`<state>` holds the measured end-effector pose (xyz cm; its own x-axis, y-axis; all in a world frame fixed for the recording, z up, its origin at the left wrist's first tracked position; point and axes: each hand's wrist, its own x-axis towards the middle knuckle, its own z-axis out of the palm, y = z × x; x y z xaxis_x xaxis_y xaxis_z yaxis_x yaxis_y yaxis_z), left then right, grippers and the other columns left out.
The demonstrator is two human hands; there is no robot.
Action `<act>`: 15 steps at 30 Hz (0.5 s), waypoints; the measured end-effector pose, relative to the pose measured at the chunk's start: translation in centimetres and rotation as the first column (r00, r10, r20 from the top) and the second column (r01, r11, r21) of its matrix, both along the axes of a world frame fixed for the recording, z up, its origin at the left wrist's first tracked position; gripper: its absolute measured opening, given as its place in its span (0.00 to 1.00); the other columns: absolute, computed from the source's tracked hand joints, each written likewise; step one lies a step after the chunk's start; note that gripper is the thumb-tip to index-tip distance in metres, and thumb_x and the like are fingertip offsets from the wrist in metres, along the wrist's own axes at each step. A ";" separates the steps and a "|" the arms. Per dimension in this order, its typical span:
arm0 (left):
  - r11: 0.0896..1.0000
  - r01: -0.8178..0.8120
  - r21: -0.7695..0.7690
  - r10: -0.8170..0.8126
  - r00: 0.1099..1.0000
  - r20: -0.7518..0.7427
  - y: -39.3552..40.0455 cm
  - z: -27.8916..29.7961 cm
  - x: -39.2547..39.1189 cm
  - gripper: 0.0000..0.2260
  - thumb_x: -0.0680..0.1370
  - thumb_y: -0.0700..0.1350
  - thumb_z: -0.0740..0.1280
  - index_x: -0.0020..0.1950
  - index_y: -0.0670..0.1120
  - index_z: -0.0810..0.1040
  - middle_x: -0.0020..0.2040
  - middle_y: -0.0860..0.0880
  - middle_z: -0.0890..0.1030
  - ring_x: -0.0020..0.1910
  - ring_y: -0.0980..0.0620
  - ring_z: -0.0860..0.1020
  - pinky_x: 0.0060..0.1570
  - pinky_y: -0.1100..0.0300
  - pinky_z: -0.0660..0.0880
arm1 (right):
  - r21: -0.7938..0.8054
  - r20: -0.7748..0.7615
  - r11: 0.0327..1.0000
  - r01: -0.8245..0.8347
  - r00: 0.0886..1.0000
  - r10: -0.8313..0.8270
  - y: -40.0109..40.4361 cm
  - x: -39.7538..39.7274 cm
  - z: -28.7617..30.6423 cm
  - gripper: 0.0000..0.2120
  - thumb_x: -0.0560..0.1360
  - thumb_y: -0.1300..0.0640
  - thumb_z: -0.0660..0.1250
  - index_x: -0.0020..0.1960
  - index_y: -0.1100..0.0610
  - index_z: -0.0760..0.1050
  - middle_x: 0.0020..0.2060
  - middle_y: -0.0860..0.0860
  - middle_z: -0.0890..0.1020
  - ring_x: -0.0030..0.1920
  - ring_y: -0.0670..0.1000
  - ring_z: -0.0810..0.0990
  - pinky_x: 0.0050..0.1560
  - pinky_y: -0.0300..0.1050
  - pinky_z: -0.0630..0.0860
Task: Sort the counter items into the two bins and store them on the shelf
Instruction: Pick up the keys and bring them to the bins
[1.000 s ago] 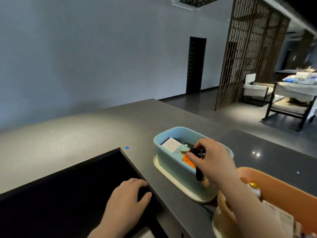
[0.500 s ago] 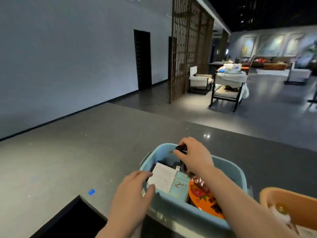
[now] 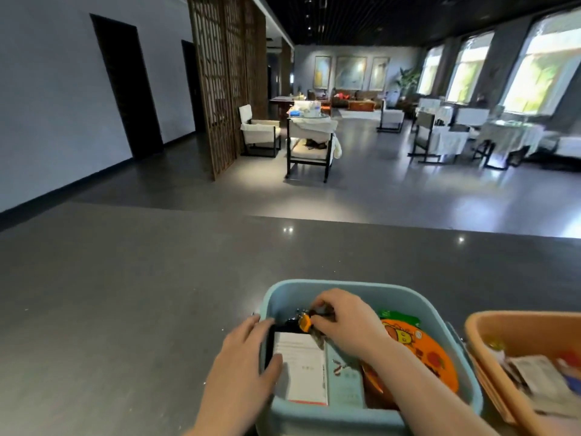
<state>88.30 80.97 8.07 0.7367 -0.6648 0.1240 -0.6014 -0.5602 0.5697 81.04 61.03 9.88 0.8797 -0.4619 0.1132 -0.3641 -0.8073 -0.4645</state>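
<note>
Here, right hand (image 3: 344,322) pinches a small dark object with an orange part (image 3: 305,322) inside the blue bin (image 3: 345,289); left hand (image 3: 243,366) grips the bin's left wall, thumb inside.

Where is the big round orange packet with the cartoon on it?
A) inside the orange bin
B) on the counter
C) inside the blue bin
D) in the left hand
C: the orange packet lies inside the blue bin, to the right of the right hand, while the orange bin stands apart farther right.
</note>
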 end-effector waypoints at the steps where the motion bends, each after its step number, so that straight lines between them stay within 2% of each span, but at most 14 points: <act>1: 1.000 0.010 -0.004 -0.010 1.000 -0.010 -0.4 -0.2 0.3 0.26 0.77 0.56 0.63 0.74 0.62 0.58 0.75 0.61 0.55 0.73 0.58 0.55 0.70 0.61 0.59 | -0.006 0.050 0.999 0.054 0.997 -0.054 -0.4 -1.2 0.5 0.10 0.74 0.45 0.66 0.54 0.43 0.75 0.50 0.38 0.76 0.51 0.42 0.75 0.48 0.38 0.73; 3: 1.000 0.016 0.000 -0.016 0.999 -0.035 -0.9 -0.4 1.0 0.27 0.77 0.56 0.64 0.74 0.62 0.57 0.76 0.62 0.53 0.74 0.57 0.54 0.69 0.59 0.61 | -0.062 0.126 0.982 0.176 0.978 -0.167 -1.7 -4.3 1.3 0.11 0.74 0.45 0.67 0.55 0.42 0.75 0.50 0.36 0.74 0.53 0.40 0.74 0.51 0.36 0.70; 5: 1.000 0.020 0.019 -0.019 0.998 -0.064 -1.6 -0.7 1.5 0.28 0.77 0.57 0.64 0.74 0.62 0.57 0.77 0.63 0.50 0.74 0.56 0.54 0.69 0.57 0.62 | -0.148 0.149 0.938 0.313 0.945 -0.292 -3.0 -7.7 1.7 0.13 0.74 0.46 0.67 0.58 0.42 0.75 0.54 0.38 0.75 0.59 0.41 0.71 0.54 0.38 0.69; 8: 1.000 0.012 0.025 -0.010 0.996 -0.094 -2.7 -0.9 1.9 0.26 0.77 0.55 0.63 0.74 0.61 0.58 0.77 0.64 0.47 0.75 0.54 0.53 0.69 0.53 0.63 | -0.214 0.050 0.862 0.459 0.887 -0.459 -4.0 -11.0 1.2 0.22 0.76 0.46 0.64 0.69 0.43 0.67 0.66 0.42 0.69 0.67 0.45 0.64 0.57 0.44 0.67; 11: 1.000 0.004 0.029 -0.002 0.996 -0.091 -3.7 -0.9 2.5 0.24 0.80 0.46 0.60 0.75 0.58 0.59 0.78 0.60 0.48 0.76 0.52 0.53 0.72 0.52 0.60 | -0.172 -0.044 0.880 0.443 0.889 -0.456 -4.0 -12.1 -0.2 0.29 0.78 0.44 0.60 0.76 0.43 0.53 0.73 0.43 0.61 0.71 0.47 0.60 0.67 0.48 0.65; 13: 1.000 0.007 -0.010 -0.009 0.992 -0.124 -4.2 -0.8 3.0 0.25 0.80 0.39 0.58 0.76 0.55 0.61 0.78 0.58 0.51 0.76 0.52 0.55 0.73 0.54 0.57 | -0.096 0.002 0.892 0.443 0.896 -0.444 -4.3 -12.3 -0.9 0.30 0.79 0.45 0.60 0.77 0.45 0.51 0.74 0.44 0.62 0.72 0.47 0.62 0.68 0.45 0.64; 15: 0.999 0.013 -0.041 -0.019 0.989 -0.144 -4.3 -0.9 3.2 0.25 0.80 0.36 0.57 0.75 0.55 0.62 0.77 0.57 0.54 0.76 0.53 0.56 0.72 0.57 0.55 | -0.006 0.058 0.894 0.447 0.893 -0.446 -4.7 -12.5 -1.3 0.30 0.79 0.47 0.61 0.77 0.46 0.52 0.72 0.45 0.65 0.69 0.47 0.66 0.65 0.43 0.67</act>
